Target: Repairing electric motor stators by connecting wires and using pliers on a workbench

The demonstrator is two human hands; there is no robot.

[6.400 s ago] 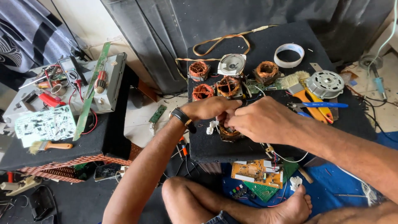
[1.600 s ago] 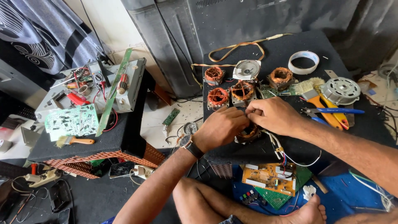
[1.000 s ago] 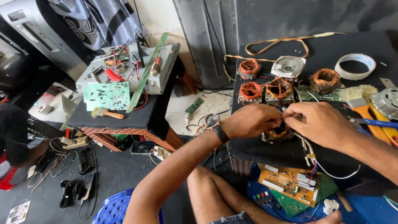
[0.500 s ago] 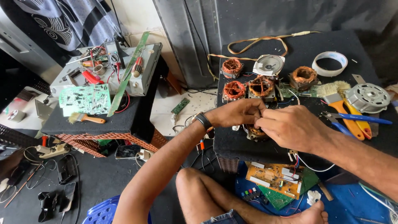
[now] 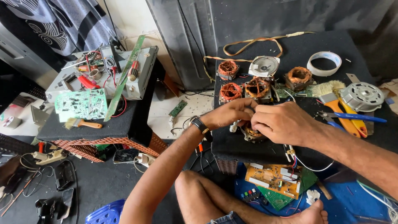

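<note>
Both hands meet over a copper-wound motor stator (image 5: 251, 133) lying near the front edge of a black work table (image 5: 319, 41). My left hand (image 5: 230, 114), with a dark watch on the wrist, pinches at the stator's top from the left. My right hand (image 5: 284, 123) covers most of the stator from the right, fingers curled on it. White and coloured wires (image 5: 291, 156) trail from under the right hand over the table's front edge. How each finger grips is hidden.
Several more copper stators (image 5: 231, 91) sit behind the hands, with a tape roll (image 5: 324, 63), a silver motor housing (image 5: 362, 96), orange-handled pliers (image 5: 344, 118) and a brush. A stool at left carries a green circuit board (image 5: 81, 104) and tools. An orange board (image 5: 272, 180) lies by my foot.
The camera view has swung left and back again. Both hands have stayed on the same stator, shifting only slightly around it.
</note>
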